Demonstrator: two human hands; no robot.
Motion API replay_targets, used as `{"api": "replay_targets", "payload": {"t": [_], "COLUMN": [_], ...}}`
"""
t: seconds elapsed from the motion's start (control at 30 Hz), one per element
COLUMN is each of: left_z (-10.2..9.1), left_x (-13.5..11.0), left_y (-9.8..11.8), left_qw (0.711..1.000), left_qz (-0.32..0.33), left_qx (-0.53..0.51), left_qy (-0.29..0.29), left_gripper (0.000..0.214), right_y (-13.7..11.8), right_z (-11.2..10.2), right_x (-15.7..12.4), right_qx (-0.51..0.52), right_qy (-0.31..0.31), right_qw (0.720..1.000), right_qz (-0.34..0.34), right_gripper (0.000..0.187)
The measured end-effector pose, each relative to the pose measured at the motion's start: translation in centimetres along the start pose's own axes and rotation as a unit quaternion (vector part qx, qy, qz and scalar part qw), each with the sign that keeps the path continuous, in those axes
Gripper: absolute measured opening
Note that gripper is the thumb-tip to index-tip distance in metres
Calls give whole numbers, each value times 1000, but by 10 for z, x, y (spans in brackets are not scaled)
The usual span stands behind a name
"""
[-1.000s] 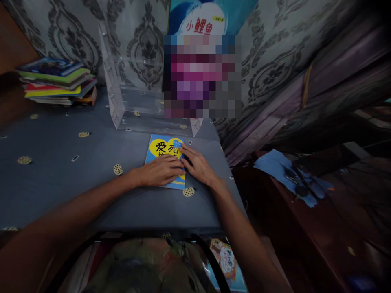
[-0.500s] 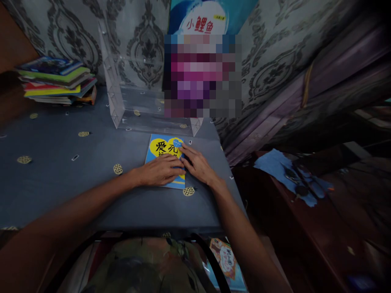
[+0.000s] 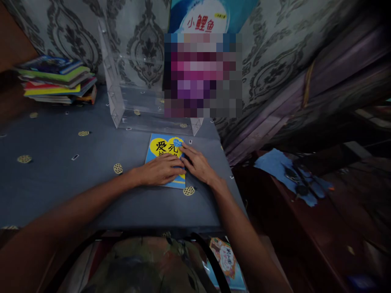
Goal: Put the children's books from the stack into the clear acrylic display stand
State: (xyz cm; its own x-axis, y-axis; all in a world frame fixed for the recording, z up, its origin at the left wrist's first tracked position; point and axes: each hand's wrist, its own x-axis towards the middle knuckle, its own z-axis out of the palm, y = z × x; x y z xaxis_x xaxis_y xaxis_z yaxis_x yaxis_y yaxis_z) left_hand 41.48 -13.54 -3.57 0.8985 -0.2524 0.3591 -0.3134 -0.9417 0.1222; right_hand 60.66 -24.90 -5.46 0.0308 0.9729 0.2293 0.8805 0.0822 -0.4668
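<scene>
- Dim room, papered far wall [image 3: 76, 28] with a grey damask pattern, dark curtain [image 3: 320, 81] hanging to the right.
- Grey table [image 3: 61, 179] filling the left and middle, dotted with small round yellow shapes.
- Dark wooden surface [image 3: 305, 228] lower to the right, with a blue cloth [image 3: 275, 165] lying on it.
- Clear plastic stand [image 3: 122, 93] upright at the far side of the table, a large blue book [image 3: 210, 16] propped behind it against the wall.
- Stack of books [image 3: 55, 81] at the far left corner, well apart from the hands.
- Blue and yellow book [image 3: 163, 148] flat on the table, just near of the clear stand, its near half under both hands.
- Another book [image 3: 227, 260] showing below the near edge of the table, to the right.
- Left hand [image 3: 159, 171] laid palm down on the near part of the cover, fingers stretched out flat and close together, pointing right.
- Right hand [image 3: 198, 165] flat along the right edge of the cover, fingers extended toward the far left, fingertips touching the cover beside the left hand's fingers.
- Nothing gripped by either hand; both pressed on the cover.
</scene>
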Motion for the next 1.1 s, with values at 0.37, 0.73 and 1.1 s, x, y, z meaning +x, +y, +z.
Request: {"api": "replay_targets", "payload": {"t": [0.37,0.73,1.1], "left_z": [1,1,2], "left_x": [-1,-1,-1], "left_y": [-1,0,-1], "left_qw": [1000,1000,1000], "left_qz": [-3,1,-4], "left_qx": [4,1,4], "left_qy": [-10,1,-2], "left_gripper": [28,28,28], "right_y": [0,0,3], "right_z": [-1,0,3], "right_x": [0,0,0], "right_qx": [8,7,8], "right_qy": [-1,-2,6], "right_qw": [1000,1000,1000], "right_qz": [2,5,1], "right_gripper": [48,49,49]}}
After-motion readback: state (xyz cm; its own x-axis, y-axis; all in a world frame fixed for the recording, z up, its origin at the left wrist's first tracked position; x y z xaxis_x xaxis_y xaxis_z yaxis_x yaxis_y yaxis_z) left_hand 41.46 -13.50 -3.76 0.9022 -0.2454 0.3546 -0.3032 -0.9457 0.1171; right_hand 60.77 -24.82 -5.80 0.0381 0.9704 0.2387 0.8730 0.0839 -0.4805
